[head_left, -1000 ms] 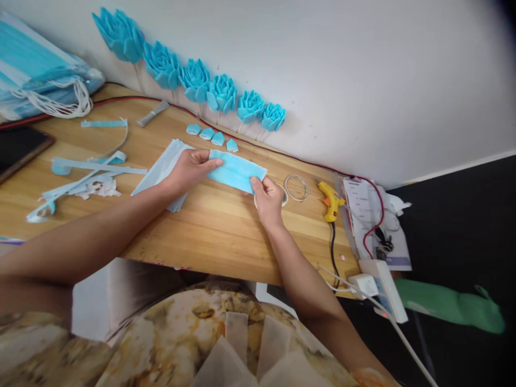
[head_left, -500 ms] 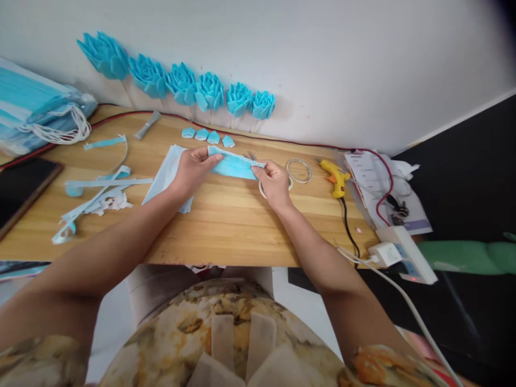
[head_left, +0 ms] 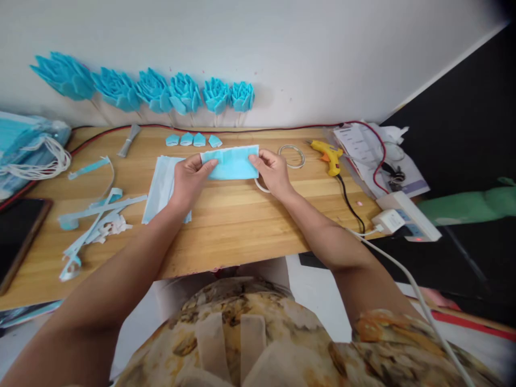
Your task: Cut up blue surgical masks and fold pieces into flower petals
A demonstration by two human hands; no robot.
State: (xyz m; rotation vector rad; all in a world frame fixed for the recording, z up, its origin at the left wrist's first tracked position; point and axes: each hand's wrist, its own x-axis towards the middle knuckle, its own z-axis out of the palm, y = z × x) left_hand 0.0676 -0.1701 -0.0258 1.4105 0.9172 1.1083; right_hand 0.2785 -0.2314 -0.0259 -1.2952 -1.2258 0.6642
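A blue strip of face-mask fabric is stretched flat between my two hands above the table. My left hand pinches its left end, thumb on top. At the right end my right hand grips it between thumb and fingers. Under and beside my left hand lies a stack of pale blue fabric sheets. A white ring, perhaps a tape roll, is partly hidden beneath my right hand. Several small folded blue petals sit in a row just behind the held fabric.
Blue fabric flowers on stems lean along the wall. On the right are a bangle-like ring, a yellow glue gun, papers and a power strip. Cut scraps, a phone and packed masks occupy the left.
The fabric strip has been turned and pulled out flatter, so more of its blue face shows and its edge is straighter. Both hands keep hold. The camera view has shifted.
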